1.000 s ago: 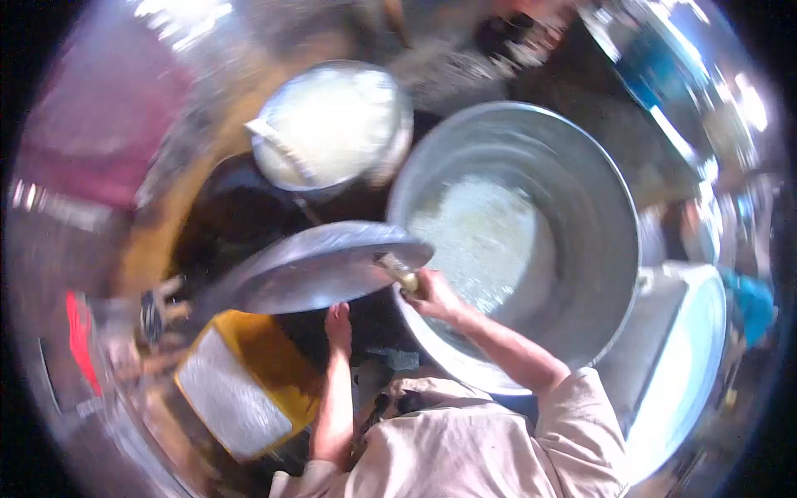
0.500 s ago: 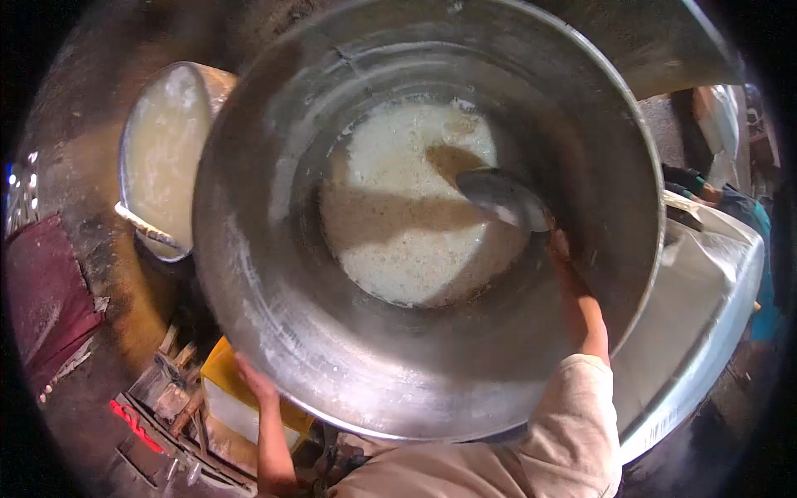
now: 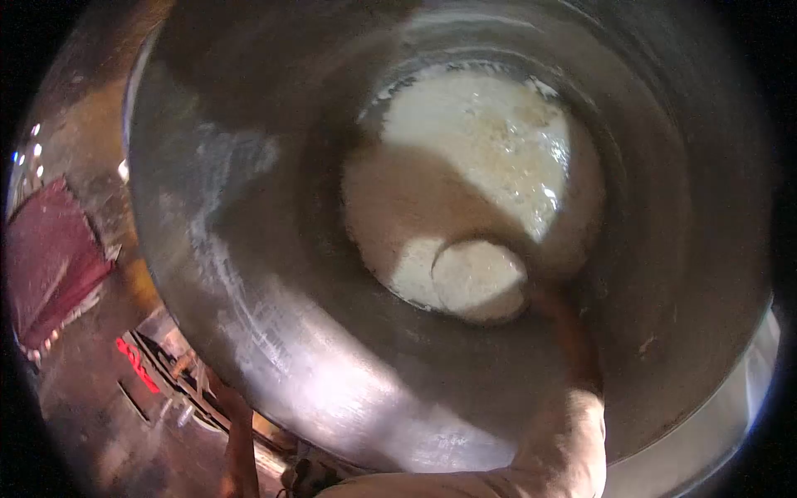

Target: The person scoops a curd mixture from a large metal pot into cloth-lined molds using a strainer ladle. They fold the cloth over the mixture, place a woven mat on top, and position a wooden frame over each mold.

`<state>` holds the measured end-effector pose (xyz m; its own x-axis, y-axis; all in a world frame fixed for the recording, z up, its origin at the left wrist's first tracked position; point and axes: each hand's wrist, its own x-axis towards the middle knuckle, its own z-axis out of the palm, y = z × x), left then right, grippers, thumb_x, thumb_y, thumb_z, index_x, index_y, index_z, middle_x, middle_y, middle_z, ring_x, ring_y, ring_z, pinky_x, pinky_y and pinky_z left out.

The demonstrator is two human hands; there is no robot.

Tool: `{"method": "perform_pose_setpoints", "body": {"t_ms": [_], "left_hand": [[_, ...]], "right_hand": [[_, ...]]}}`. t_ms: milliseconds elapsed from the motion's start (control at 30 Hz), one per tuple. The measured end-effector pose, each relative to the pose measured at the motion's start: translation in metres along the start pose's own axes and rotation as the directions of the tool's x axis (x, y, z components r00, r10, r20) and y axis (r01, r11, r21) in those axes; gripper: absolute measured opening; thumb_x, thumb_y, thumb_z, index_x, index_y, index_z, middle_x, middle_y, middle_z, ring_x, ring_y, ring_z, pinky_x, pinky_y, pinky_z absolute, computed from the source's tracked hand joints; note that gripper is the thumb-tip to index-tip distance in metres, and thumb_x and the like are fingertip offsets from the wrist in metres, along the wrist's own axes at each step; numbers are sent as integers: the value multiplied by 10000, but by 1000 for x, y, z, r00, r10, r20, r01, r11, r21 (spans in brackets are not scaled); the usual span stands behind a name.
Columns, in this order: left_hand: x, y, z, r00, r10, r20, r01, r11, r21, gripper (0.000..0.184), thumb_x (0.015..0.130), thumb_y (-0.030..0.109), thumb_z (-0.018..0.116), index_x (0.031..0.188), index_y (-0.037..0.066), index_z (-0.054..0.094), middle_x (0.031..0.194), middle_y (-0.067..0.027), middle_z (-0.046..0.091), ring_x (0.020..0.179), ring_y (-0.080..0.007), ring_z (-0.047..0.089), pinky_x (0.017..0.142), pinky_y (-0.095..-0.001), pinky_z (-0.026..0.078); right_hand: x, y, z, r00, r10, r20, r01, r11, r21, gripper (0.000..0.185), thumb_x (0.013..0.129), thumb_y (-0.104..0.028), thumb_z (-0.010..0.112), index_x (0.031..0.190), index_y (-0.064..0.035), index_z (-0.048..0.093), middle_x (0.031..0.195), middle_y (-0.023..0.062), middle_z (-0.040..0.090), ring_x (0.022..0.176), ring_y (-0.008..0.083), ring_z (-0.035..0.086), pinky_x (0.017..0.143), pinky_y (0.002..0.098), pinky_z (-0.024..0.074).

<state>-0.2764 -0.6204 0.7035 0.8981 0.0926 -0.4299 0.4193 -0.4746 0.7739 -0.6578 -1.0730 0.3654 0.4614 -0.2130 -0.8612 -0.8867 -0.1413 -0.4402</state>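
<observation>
A large, wide metal pot fills most of the view, with whitish liquid at its bottom, partly in shadow. Deep inside it, my right hand is closed on the edge of a round metal bowl. The bowl lies low at the liquid's near side and has the same pale liquid in it. Shadow blurs the right fingers. My left hand is against the outside of the pot at the lower left rim; its fingers are dark and mostly hidden.
At the far left lies a dark red cloth or mat on the wet floor. A bright red object and wooden pieces are beside the pot at lower left. A pale plastic-like sheet or container sits behind the rim at lower right.
The bowl has gone down to the liquid's near side and now has liquid in it. My view has moved closer over the pot; the left-hand container of liquid is out of sight.
</observation>
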Motion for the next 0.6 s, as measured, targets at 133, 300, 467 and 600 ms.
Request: {"method": "perform_pose_setpoints", "body": {"t_ms": [133, 300, 467, 600], "left_hand": [[-8, 8, 25, 984, 90, -150, -49, 965, 259, 542, 935, 404, 312, 1241, -36, 389, 1234, -129, 447, 1105, -239, 427, 971, -336, 297], [-18, 32, 59, 984, -58, -167, 100, 961, 256, 576, 922, 439, 339, 1170, -66, 462, 1163, -155, 515, 1050, -248, 474, 928, -334, 343], [-17, 43, 52, 978, 177, 108, -199, 947, 250, 442, 917, 348, 354, 997, -50, 530, 901, -177, 593, 880, -225, 547, 774, -351, 415], [-10, 25, 18, 926, 375, 50, -377, 924, 58, 501, 874, 322, 443, 1202, -58, 431, 1154, -251, 510, 1104, -355, 479, 922, -380, 369]], "right_hand": [[-22, 4, 30, 938, -190, 289, 213, 976, -49, 452, 793, -243, 585, 1164, -1, 493, 976, 177, 565, 913, 266, 538, 821, 410, 415], [-105, -65, 48, 861, 123, 493, -76, 991, -113, 327, 756, -103, 551, 1073, -26, 534, 802, 67, 539, 661, 180, 546, 580, 345, 452], [-190, -108, 33, 769, -190, 610, 466, 821, -331, 181, 733, -67, 558, 912, -50, 579, 717, 32, 536, 535, 151, 526, 443, 303, 435], [-302, -238, 1, 938, 101, 331, -70, 992, -105, 130, 724, -54, 573, 852, -73, 576, 646, 20, 529, 448, 120, 491, 380, 263, 404]]}}
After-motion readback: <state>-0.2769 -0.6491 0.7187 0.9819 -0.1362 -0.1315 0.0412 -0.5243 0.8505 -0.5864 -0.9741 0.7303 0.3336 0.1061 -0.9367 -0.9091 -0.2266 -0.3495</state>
